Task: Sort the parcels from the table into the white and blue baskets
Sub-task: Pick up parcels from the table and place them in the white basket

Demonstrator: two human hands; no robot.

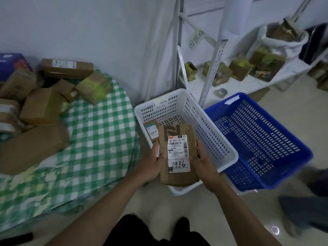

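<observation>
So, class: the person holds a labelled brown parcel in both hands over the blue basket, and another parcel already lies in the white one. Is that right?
Not quite. In the head view both hands, left hand and right hand, hold the labelled brown parcel over the white basket, not the blue basket. Another parcel does lie in the white one.

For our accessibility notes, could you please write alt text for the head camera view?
Both hands, left hand and right hand, hold a labelled brown parcel over the white basket, which already holds a smaller parcel. The blue basket sits beside it; more parcels remain on the checked tablecloth.
</observation>
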